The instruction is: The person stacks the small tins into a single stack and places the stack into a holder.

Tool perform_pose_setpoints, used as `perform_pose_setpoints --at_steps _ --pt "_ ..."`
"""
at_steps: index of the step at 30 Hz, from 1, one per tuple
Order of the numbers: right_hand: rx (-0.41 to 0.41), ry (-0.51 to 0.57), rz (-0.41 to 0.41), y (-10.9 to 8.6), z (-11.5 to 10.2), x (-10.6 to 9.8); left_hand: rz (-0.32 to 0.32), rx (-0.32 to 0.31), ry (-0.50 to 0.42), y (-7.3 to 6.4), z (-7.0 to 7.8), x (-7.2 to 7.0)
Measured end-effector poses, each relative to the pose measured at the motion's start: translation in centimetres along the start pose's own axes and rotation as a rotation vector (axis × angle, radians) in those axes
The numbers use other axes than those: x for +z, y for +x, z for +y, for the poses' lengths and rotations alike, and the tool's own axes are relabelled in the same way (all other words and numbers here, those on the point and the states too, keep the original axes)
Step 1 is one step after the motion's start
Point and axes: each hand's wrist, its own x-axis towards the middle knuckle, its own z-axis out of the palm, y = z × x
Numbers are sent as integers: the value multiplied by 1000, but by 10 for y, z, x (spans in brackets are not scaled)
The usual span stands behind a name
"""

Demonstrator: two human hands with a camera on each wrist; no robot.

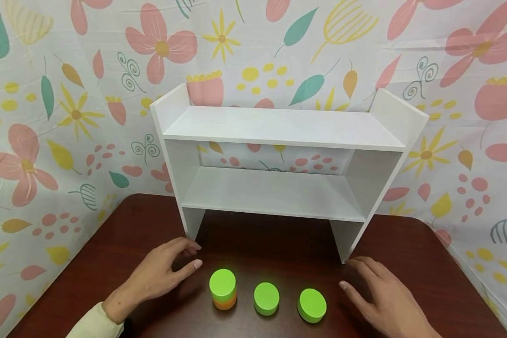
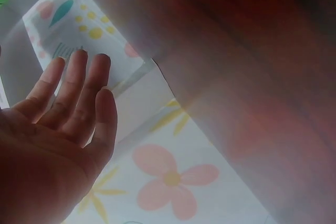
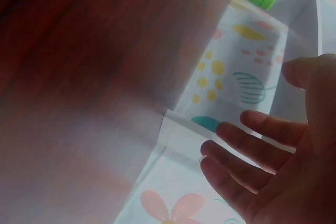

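Three round, green-topped pieces stand in a row on the dark table between my hands. The left piece (image 1: 222,285) is taller, with an orange lower part; the middle piece (image 1: 266,299) and the right piece (image 1: 311,305) look green all over from above. My left hand (image 1: 160,272) is beside the taller piece without touching it, its fingers relaxed near the left foot of a white shelf (image 1: 274,190). On the other side, my right hand (image 1: 382,295) lies by the shelf's right foot, apart from the right piece. Both wrist views show palms holding nothing.
The two-tier white shelf stands behind the round pieces, its side panels resting on the reddish-brown table (image 1: 110,253). A flower-printed cloth (image 1: 97,94) hangs behind the table and along both its sides.
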Motion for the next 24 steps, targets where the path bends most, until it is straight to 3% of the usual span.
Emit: perform_pose_setpoints --at_steps 12,19,24 --pt "-8 13 -6 -3 -8 3 -52 44 -33 -2 6 4" --pt "11 26 -44 -4 -14 3 -104 92 -5 -5 10 7" --pt "-18 33 -26 -3 -17 5 -140 126 -17 -6 13 8"
